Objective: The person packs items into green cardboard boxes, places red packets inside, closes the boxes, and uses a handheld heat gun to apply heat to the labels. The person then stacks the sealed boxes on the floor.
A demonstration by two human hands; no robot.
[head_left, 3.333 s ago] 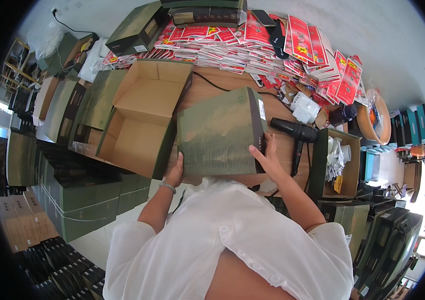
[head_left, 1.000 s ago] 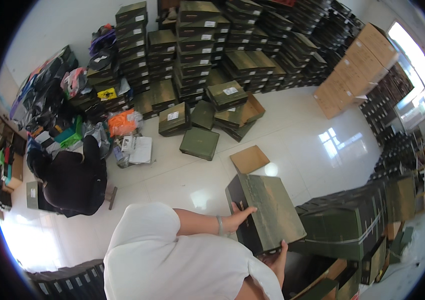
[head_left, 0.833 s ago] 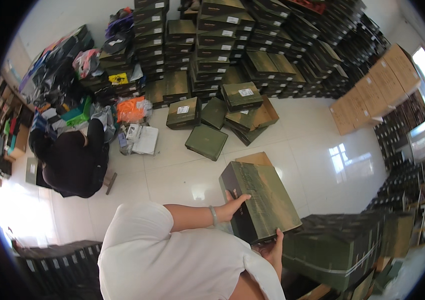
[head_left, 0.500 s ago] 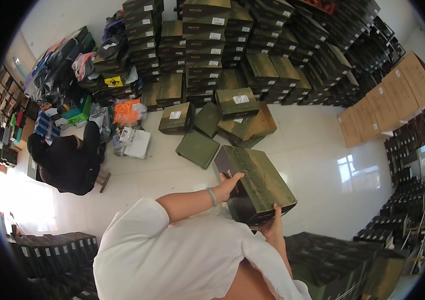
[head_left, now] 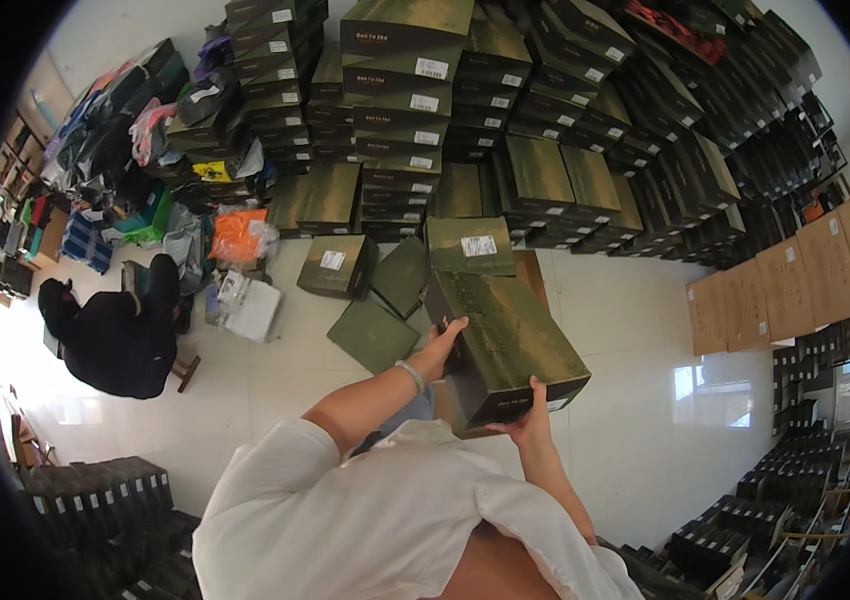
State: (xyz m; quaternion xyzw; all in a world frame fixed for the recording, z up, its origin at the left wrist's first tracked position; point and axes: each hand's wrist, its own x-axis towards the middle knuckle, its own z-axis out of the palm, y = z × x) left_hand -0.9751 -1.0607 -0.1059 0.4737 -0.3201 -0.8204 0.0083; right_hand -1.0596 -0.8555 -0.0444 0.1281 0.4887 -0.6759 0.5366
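Note:
I carry a dark green camouflage-patterned box with both hands, held in front of my chest above the white floor. My left hand presses against its left side, a thin bracelet on that wrist. My right hand supports the near bottom corner from below. Just beyond the box lie several loose green boxes on the floor, one with a white label.
Tall stacks of the same green and black boxes fill the far wall. A person in black sits at the left beside bags and clutter. Flat brown cartons lean at the right. More dark boxes stand at the lower left.
I have turned away from the table to the floor with the stacks. The box has moved left and toward the loose boxes; both hands keep their hold.

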